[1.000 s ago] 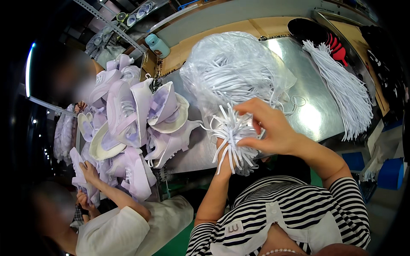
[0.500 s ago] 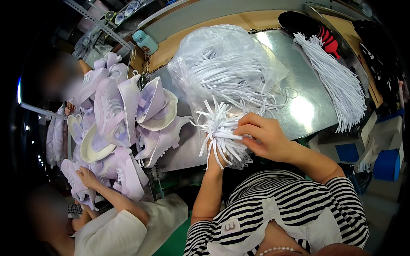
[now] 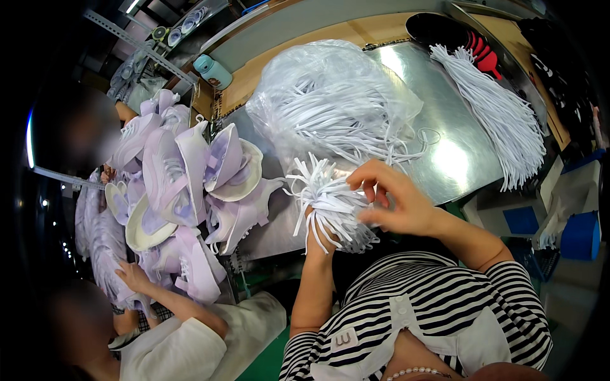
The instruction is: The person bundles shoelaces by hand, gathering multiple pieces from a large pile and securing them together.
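My left hand (image 3: 321, 233) is wrapped round a bundle of white shoelaces (image 3: 325, 193). Their loose ends fan out above the fist and droop over it, hiding most of the fingers. Just right of the bundle hovers my right hand (image 3: 401, 198), its fingers bent and apart, with nothing visible between them. Behind both hands, a clear plastic bag (image 3: 305, 60) lies on the metal tabletop (image 3: 467, 171), filled with more white laces (image 3: 343, 127). Another long bunch of white laces (image 3: 499, 120) rests along the right side.
Pale lilac shoe uppers (image 3: 168, 171) are heaped at the left, beside a co-worker's hand (image 3: 135, 277). A light-blue bottle (image 3: 213, 72) stands at the back. Red-handled tools (image 3: 486, 62) lie beyond the long bunch. A blue roll (image 3: 579, 235) sits far right.
My right hand has drawn back slightly from the lace ends, and its fingers have spread from a pinch. The co-worker's shoe upper has left their hand's grasp.
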`<state>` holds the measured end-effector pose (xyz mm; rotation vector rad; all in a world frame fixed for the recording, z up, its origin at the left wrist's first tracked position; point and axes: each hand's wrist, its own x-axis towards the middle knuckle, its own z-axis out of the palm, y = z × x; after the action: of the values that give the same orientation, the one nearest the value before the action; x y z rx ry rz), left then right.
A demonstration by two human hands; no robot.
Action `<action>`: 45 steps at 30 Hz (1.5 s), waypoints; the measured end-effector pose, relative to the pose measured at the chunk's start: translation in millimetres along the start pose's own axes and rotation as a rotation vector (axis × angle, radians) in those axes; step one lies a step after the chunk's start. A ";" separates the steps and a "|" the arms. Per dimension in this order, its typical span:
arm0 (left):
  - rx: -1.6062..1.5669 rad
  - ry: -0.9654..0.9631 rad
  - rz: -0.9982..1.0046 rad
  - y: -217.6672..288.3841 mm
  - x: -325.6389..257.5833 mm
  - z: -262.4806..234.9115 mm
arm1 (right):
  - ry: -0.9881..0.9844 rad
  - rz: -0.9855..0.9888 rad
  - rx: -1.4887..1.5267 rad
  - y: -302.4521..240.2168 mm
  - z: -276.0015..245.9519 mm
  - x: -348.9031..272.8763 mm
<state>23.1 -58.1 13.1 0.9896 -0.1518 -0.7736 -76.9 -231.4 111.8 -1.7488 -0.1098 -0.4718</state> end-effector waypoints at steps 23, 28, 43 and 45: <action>0.402 -0.136 0.055 -8.3 15.6 11.7 | -0.018 0.043 -0.054 9.2 11.4 -11.5; 0.178 -0.087 0.045 4.7 20.9 -27.3 | 0.081 0.106 -0.088 33.1 -12.4 -6.8; -0.635 -0.150 -0.292 4.9 17.4 4.3 | 0.238 -0.026 -0.920 157.7 -135.4 -46.3; -0.604 -0.218 -0.222 13.4 12.6 3.8 | 0.357 0.169 -0.522 177.4 -157.1 -54.2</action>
<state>37.5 -64.7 23.2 0.3500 0.0096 -1.0508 -108.3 -413.7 -46.0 -2.1241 0.4481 -0.7244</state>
